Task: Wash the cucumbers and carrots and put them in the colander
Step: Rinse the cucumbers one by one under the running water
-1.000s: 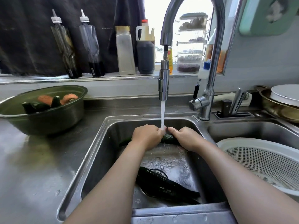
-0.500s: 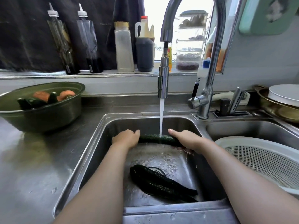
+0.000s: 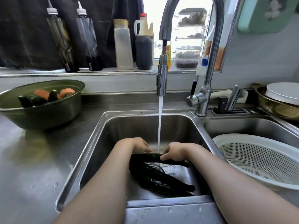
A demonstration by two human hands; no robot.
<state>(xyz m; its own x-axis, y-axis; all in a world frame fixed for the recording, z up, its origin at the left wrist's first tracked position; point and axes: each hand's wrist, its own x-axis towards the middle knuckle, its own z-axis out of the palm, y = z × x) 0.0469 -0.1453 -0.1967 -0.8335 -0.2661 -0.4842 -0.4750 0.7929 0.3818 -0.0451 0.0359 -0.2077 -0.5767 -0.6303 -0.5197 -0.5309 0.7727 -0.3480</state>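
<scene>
Right now the left hand (image 3: 140, 145) and right hand (image 3: 174, 151) are both gripping a cucumber (image 3: 155, 156) under the running water (image 3: 159, 125), their curled fingers hiding its middle.

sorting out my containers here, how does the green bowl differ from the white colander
The green bowl has solid walls; the white colander is perforated. The bowl sits on the counter left of the sink, the colander in the right basin. The bowl holds carrots and cucumbers; no vegetables show in the colander. Both are round and open-topped.
</scene>
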